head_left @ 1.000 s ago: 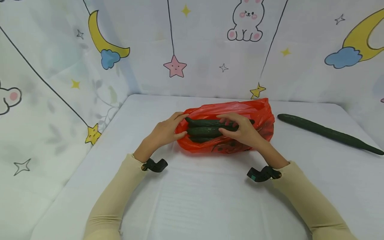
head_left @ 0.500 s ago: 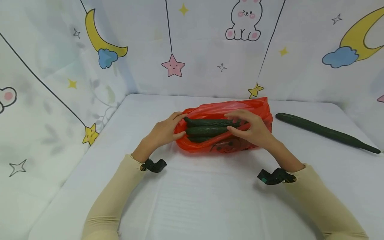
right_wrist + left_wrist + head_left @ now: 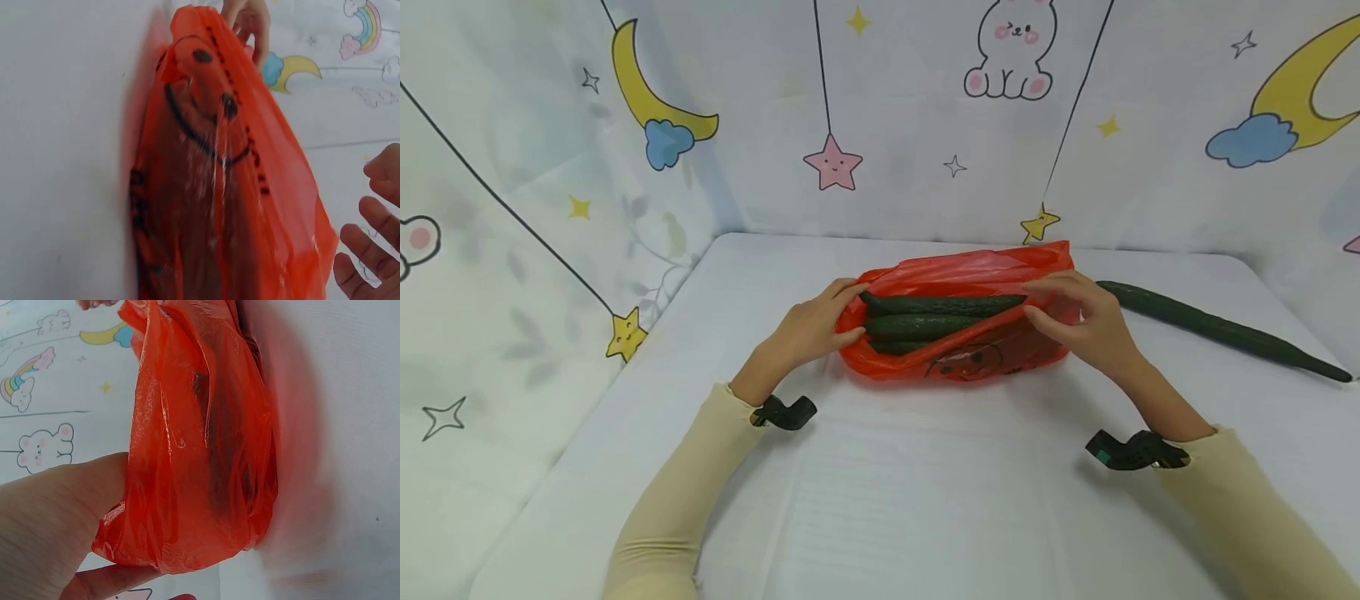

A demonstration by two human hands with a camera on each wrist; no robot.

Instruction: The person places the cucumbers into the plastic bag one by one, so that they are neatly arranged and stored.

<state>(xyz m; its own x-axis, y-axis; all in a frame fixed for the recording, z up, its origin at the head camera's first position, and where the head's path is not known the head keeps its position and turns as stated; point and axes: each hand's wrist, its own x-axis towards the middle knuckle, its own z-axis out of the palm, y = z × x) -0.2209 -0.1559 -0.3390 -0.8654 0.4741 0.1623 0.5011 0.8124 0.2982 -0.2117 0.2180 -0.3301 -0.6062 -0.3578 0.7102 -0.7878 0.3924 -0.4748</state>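
A red plastic bag lies on its side, its mouth gaping toward the head camera. Dark green cucumbers rest inside, three showing through the mouth. My left hand holds the bag's left end between thumb and fingers; in the left wrist view the red film bunches at this hand. Over the bag's right end is my right hand, its fingers relaxed and spread with no cucumber in them. In the right wrist view those fingers sit beside the bag, thumb and fingers apart.
Another long cucumber lies on the white tabletop, right of the bag and just behind my right hand. A patterned cloth backdrop rises along the table's back and left side. Each wrist carries a small black camera.
My right hand has moved right, from over the cucumbers to the bag's right end, uncovering more of them. My left hand stays at the left end of the bag.
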